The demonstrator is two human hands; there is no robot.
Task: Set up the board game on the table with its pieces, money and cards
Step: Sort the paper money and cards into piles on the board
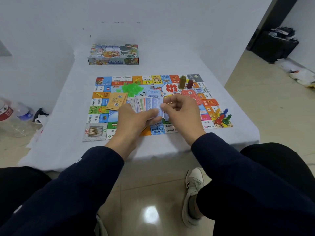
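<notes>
A: What's nearest?

B: Dark sleeves and dark trousers, a grey shoe (193, 195) on the glossy tile floor. Past the knees, a table (68, 120) under a pale cloth, with the game board (100, 132) lying flat on it.

A: And the hands?

B: Both are over the near middle of the board. The left hand (134, 120) has its fingers curled under a fanned stack of paper money (144, 103), thumb pressed on top. The right hand (180, 110) pinches the blue top note of that stack between thumb and forefinger; its other fingers are curled loosely.

A: What else sits on the board?

B: Left of the money lies an orange card deck (116, 101). Right of the hands, partly hidden, a red card deck (191, 96). At the near right corner stands a cluster of pawns (221, 117): yellow, blue, red and green, close together.

A: Further in?

B: A heap of green plastic pieces (132, 88) behind the money, a grey die (152, 86) just right of it. Toward the far right corner stand two upright blocks, an olive tower (182, 82) and a dark red tower (190, 83), side by side.

A: Beyond the board?

B: The game box (113, 54) rests on the far part of the table, well apart from the board, close to the white wall. Plastic bottles (15, 116) sit on the floor at left, a black bin (272, 46) at far right.
</notes>
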